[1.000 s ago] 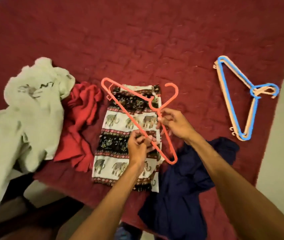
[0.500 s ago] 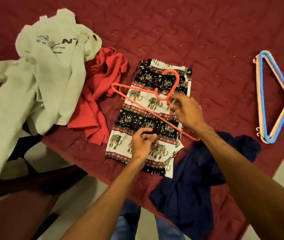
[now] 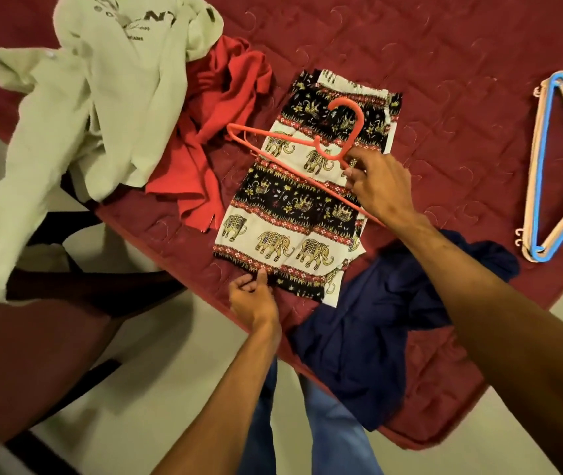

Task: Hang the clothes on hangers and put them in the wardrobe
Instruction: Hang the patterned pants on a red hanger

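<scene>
Folded elephant-print trousers (image 3: pixel 294 207) in black, white and red lie flat on the dark red bedspread (image 3: pixel 444 63). A red plastic hanger (image 3: pixel 283 138) hovers over their upper half, its hook pointing away from me. My right hand (image 3: pixel 379 183) grips the hanger near the base of the hook. My left hand (image 3: pixel 252 296) pinches the near hem of the trousers at the bed's edge.
A pale green sweatshirt (image 3: pixel 102 97) and a red garment (image 3: pixel 218 132) lie to the left, a navy garment (image 3: pixel 376 330) hangs over the near edge. Blue and peach hangers (image 3: pixel 554 166) are stacked at the right. My jeans-clad legs (image 3: pixel 307 423) stand on the light floor.
My left hand let go of the hanger and dropped to the trousers' near hem. The right hand turned the hanger level and moved it toward the waistband. My view shifted right and closer.
</scene>
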